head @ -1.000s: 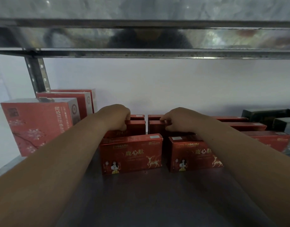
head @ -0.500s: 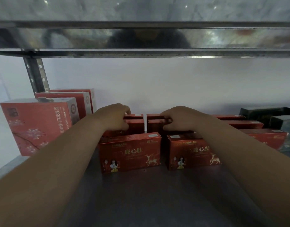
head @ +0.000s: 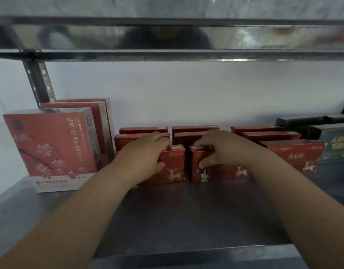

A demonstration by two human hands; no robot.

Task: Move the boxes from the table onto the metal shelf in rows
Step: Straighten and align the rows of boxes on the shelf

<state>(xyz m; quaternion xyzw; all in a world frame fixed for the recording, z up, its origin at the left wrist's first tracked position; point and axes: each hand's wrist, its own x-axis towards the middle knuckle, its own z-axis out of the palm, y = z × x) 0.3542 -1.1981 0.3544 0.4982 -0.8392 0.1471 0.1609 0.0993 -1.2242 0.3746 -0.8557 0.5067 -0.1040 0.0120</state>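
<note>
Left grip [head: 145, 156] pinches the left deer box [head: 175, 166] — right grip [head: 223, 150], the middle deer box [head: 221, 172].

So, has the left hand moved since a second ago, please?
Yes: the left hand came toward the person, from the second-row red box onto the front-left red box.

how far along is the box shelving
Done: red boxes stand in rows three deep on the metal shelf. In hand: the left hand grips the front left box, the right hand the front right box. Left: no unshelved boxes in view, so cannot tell.
</note>
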